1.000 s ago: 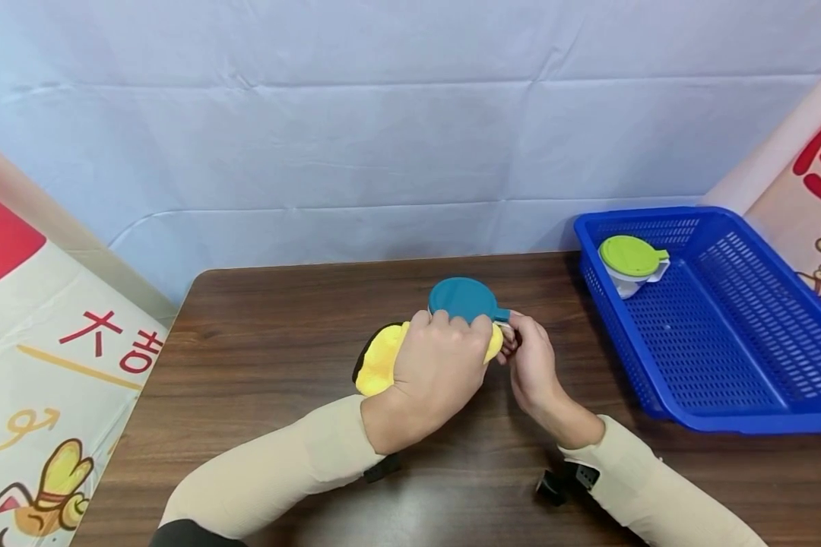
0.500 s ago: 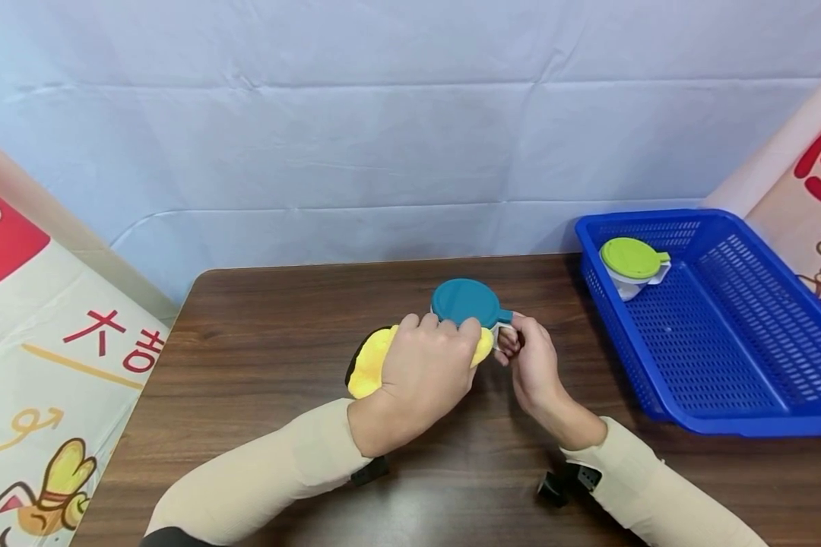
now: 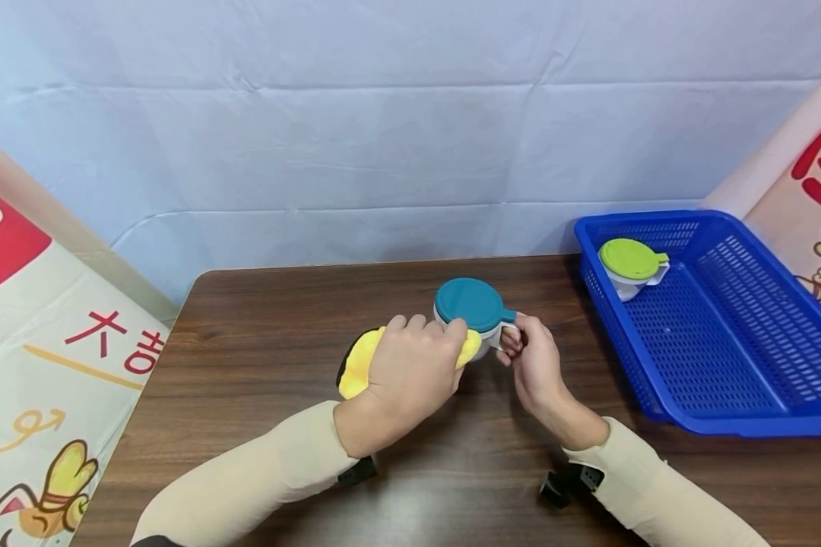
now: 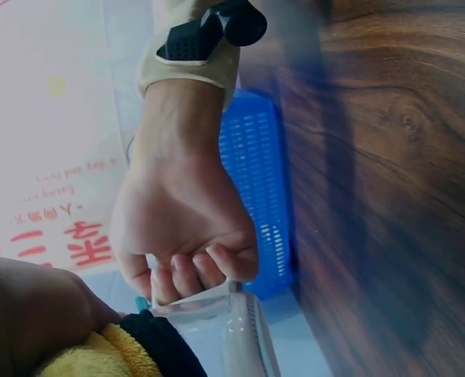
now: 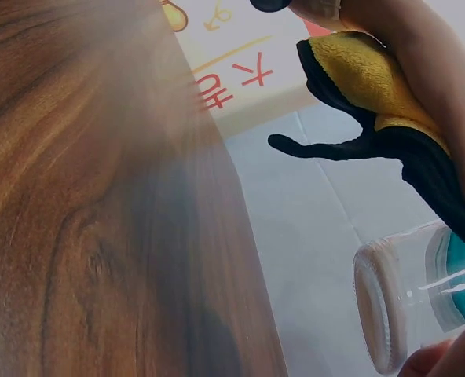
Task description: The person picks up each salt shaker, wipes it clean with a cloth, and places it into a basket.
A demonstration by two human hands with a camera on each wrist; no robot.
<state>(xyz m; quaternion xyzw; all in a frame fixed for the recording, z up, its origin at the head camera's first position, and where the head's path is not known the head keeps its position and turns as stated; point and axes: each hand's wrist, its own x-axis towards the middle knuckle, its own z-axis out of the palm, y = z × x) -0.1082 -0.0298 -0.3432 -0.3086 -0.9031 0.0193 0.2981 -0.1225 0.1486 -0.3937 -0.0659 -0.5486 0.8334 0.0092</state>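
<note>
My right hand (image 3: 537, 365) grips the white handle of a clear seasoning jar (image 4: 217, 330) with a round teal lid (image 3: 470, 302). The lid is down on the jar. In the right wrist view the jar's base (image 5: 378, 306) is off the table. My left hand (image 3: 413, 361) holds a bunched cleaning cloth (image 3: 359, 365), yellow on one side and black on the other, against or just beside the jar's near left side. One black flap of the cloth (image 5: 327, 148) hangs loose in the right wrist view. The left fingertips are partly hidden by the cloth.
To the right stands a blue perforated basket (image 3: 657, 372). A similar jar with a lime-green lid (image 3: 631, 258) sits in its far left corner. The brown wooden table (image 3: 280, 311) ends at a pale cloth backdrop (image 3: 383, 152).
My left hand and the cloth have shifted left and slightly nearer, uncovering more of the jar's side. The jar and my right hand have moved a little to the right.
</note>
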